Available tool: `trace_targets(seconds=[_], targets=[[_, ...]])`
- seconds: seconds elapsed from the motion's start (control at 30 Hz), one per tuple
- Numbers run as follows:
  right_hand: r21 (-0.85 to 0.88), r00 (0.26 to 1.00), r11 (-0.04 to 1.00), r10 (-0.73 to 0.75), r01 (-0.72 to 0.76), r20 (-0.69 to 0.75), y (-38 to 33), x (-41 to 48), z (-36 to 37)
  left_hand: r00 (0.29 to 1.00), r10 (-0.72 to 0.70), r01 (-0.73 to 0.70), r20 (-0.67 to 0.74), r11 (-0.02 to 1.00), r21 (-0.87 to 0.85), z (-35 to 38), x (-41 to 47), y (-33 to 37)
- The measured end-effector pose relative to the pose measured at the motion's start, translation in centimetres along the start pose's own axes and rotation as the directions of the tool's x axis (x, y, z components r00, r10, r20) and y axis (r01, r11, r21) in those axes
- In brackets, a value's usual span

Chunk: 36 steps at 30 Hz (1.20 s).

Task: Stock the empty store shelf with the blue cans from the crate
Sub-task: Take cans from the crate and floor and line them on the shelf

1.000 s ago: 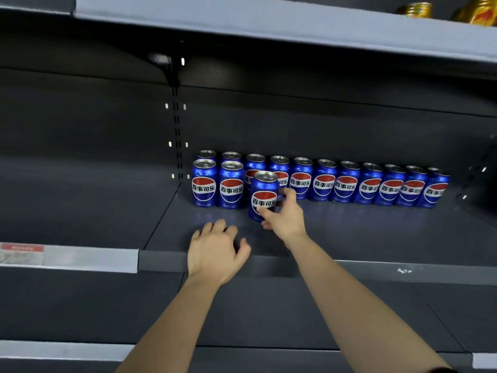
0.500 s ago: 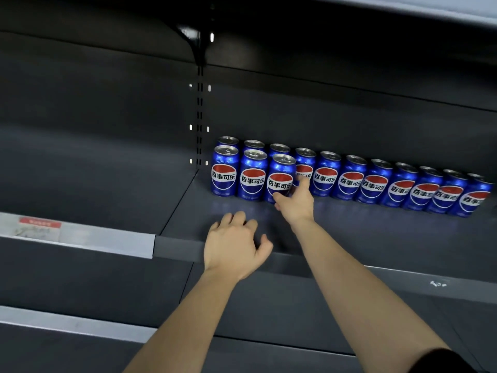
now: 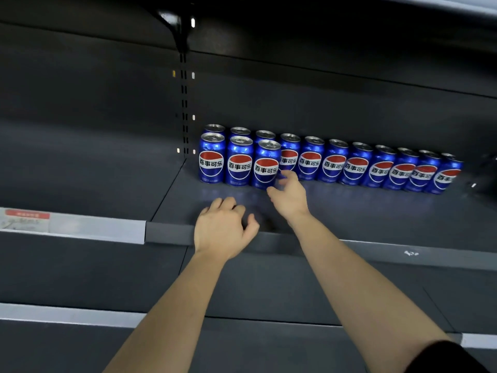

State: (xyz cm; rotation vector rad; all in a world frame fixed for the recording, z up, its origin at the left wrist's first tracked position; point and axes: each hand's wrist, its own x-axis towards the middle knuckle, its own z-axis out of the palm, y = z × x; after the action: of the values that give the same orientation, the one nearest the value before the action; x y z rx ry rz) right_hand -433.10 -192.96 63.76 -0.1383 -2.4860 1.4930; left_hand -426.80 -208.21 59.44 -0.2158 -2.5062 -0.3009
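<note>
Several blue cans with a red, white and blue logo stand in a back row (image 3: pixel 333 162) along the dark shelf (image 3: pixel 376 219). A front row of three begins at the left; its third can (image 3: pixel 266 165) stands upright. My right hand (image 3: pixel 290 193) hovers just right of that can, fingers relaxed and apart from it, holding nothing. My left hand (image 3: pixel 224 228) rests over the shelf's front lip, fingers loosely curled, empty. The crate is not in view.
A slotted upright (image 3: pixel 184 103) with a black bracket divides this bay from the bare bay on the left. A grey price rail with a red label (image 3: pixel 27 218) runs along the left shelf's edge. A lower shelf (image 3: pixel 269 292) lies beneath my forearms.
My right hand pushed the third front can back into line beside the other two, then let go and drew back a little. The camera tilted down and nearer.
</note>
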Motion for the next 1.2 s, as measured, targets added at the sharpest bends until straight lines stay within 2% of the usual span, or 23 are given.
trace_targets(seconds=[0.13, 0.27, 0.37, 0.5, 0.63, 0.73, 0.87, 1.0, 1.2], targets=[[-0.15, 0.998, 0.987, -0.058, 0.058, 0.006, 0.0, -2.8, -2.7, 0.997, 0.022, -0.024, 0.074, 0.999, 0.026, -0.6, 0.0, 0.2], [-0.208, 0.997, 0.975, -0.075, 0.075, 0.01, 0.7, -5.4, -5.8, 0.987, 0.012, -0.016, 0.158, 1.0, 0.02, -1.6, -0.3, 0.8], [-0.196, 0.994, 0.974, -0.112, 0.111, 0.006, 1.9, -7.5, -8.2, 0.996, 0.054, -0.051, 0.072, 0.998, -0.036, -2.4, -2.0, 2.3], [-0.092, 0.974, 0.972, -0.22, 0.215, -0.046, 5.4, -11.1, -10.9, 0.983, 0.174, -0.179, -0.055, 0.979, -0.102, -2.3, -6.1, 5.2], [-0.076, 0.954, 0.961, -0.274, 0.267, -0.121, 9.7, -15.4, -13.1, 0.989, 0.15, -0.149, 0.0, 0.981, -0.124, -1.2, -10.6, 8.8], [-0.11, 0.982, 0.981, -0.172, 0.162, -0.083, 14.1, -18.5, -15.1, 0.99, 0.094, -0.082, 0.108, 0.991, -0.11, -0.1, -14.5, 11.4], [-0.238, 0.995, 0.971, 0.042, -0.021, 0.085, 21.5, -22.8, -17.9, 0.964, 0.065, -0.038, 0.257, 0.993, -0.108, 1.2, -20.3, 14.9], [-0.367, 0.948, 0.916, 0.248, -0.162, 0.2, 27.9, -27.7, -19.9, 0.923, 0.013, 0.025, 0.384, 0.995, -0.094, 2.2, -26.2, 18.3], [-0.456, 0.859, 0.86, 0.399, -0.23, 0.32, 35.5, -33.8, -20.8, 0.859, -0.054, 0.081, 0.51, 0.996, -0.031, 4.5, -34.2, 21.0]])
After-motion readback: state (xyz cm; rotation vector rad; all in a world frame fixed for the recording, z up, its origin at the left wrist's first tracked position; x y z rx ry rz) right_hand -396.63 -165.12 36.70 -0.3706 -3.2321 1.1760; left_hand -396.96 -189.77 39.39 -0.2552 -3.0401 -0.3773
